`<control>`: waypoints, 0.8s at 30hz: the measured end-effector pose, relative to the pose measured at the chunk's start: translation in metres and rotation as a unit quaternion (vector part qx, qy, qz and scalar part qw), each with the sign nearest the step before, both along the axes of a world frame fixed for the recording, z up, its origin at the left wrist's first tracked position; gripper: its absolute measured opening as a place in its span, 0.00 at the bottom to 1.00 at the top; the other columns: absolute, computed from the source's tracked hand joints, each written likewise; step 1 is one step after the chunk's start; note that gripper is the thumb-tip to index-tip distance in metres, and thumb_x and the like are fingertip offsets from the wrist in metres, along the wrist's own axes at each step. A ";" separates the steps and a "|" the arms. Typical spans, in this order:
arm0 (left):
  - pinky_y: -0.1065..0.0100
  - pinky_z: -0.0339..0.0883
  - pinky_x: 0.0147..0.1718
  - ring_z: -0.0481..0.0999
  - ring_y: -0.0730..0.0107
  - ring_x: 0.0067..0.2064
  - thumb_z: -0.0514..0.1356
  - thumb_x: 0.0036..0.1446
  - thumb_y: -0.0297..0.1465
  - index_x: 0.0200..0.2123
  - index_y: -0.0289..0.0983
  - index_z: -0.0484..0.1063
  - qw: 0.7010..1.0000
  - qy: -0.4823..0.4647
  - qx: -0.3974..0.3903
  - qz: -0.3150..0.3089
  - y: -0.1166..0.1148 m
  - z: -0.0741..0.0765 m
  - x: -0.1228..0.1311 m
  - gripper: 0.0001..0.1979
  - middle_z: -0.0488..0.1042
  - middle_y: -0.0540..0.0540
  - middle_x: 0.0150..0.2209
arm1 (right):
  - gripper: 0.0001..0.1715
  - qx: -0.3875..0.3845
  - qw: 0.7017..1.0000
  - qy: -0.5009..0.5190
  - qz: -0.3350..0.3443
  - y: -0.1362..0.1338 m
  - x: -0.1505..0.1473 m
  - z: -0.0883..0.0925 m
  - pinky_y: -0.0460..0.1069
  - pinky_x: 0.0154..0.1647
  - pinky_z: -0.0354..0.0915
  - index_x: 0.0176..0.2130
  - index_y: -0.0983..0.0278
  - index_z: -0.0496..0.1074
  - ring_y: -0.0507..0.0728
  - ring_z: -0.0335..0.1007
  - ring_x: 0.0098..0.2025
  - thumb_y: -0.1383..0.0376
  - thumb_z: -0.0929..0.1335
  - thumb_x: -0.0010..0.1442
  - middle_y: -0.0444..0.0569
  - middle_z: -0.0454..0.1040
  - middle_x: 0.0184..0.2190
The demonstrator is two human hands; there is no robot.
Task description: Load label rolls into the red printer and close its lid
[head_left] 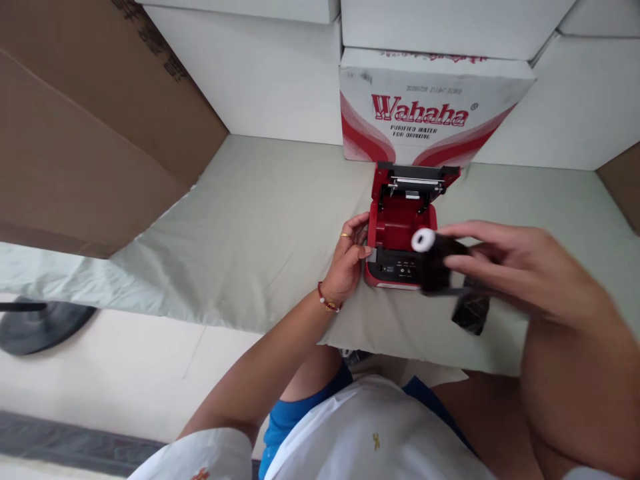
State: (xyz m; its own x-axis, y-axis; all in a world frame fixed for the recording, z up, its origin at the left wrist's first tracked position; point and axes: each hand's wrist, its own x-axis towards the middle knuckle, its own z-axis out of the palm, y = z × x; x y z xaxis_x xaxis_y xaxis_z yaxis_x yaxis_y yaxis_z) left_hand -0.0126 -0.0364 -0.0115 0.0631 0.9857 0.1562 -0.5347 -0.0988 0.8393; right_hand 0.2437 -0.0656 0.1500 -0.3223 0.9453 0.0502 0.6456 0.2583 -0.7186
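A red and black label printer (403, 265) sits on the cloth-covered table with its lid (416, 180) tilted up and its red inner bay showing. My left hand (350, 257) grips the printer's left side, the thumb resting by a grey tab at its front corner. Over the printer's front right, my right hand (510, 263) pinches a black roll (435, 263) with a white hollow core facing left. Below the roll, a loose black piece (471, 313) hangs, blurred; I cannot tell whether it is the roll's own tail. The roll partly hides the printer's right side.
Behind the printer stands a white and red Wahaha water carton (425, 107), among stacked white boxes (280, 73). A large brown cardboard box (95, 140) occupies the left end of the table. The pale green cloth (270, 220) drapes over the table's front edge, close to my body.
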 end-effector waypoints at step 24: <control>0.47 0.77 0.57 0.76 0.51 0.59 0.63 0.63 0.32 0.58 0.49 0.79 0.737 0.460 0.431 0.244 -0.041 0.030 -0.008 0.20 0.77 0.43 0.48 | 0.18 0.064 0.971 -0.229 0.015 0.050 -0.076 -0.017 0.56 0.47 0.75 0.56 0.59 0.83 0.64 0.84 0.48 0.62 0.72 0.68 0.55 0.86 0.53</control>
State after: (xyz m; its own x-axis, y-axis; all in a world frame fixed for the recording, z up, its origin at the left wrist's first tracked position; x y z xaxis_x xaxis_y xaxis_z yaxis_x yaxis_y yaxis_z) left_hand -0.0201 -0.0770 0.0187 0.2049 0.4853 0.8500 0.4965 -0.7999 0.3370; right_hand 0.1673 -0.0160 0.1327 -0.3655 0.9307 0.0121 0.8809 0.3501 -0.3187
